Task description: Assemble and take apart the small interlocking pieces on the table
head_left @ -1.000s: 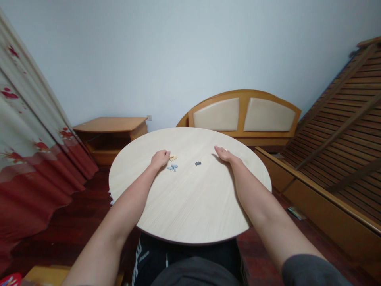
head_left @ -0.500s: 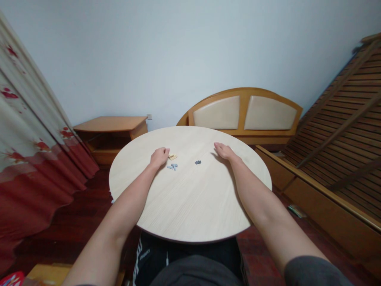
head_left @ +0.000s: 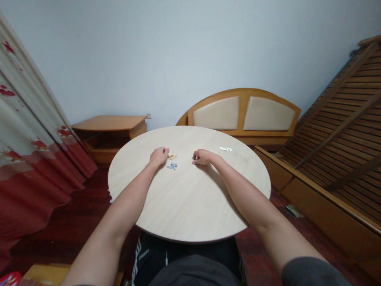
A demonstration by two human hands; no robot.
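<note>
On the round pale wooden table (head_left: pixel 190 206), my left hand (head_left: pixel 160 156) is closed in a pinch beside a few small tan pieces (head_left: pixel 172 156). What its fingertips hold, if anything, is hidden. Just nearer to me lie several small blue-grey pieces (head_left: pixel 172 166). My right hand (head_left: pixel 203 157) rests low over the table's middle, its thumb and fingers curled in towards each other. It covers the spot of the small dark grey pieces, so its grip is hard to make out. Small white pieces (head_left: pixel 226 149) lie beyond it, to the right.
Past the table stand a wooden cabinet (head_left: pixel 111 121) at left and a headboard with cream panels (head_left: pixel 269 113). A wooden bed frame side (head_left: pixel 321 194) and leaning slats (head_left: pixel 342 119) are at right. A floral curtain (head_left: pixel 35 139) hangs at far left.
My right hand has moved left and slightly nearer to me, from the table's right side to the dark grey pieces. The white pieces have come into view. My left hand stays put.
</note>
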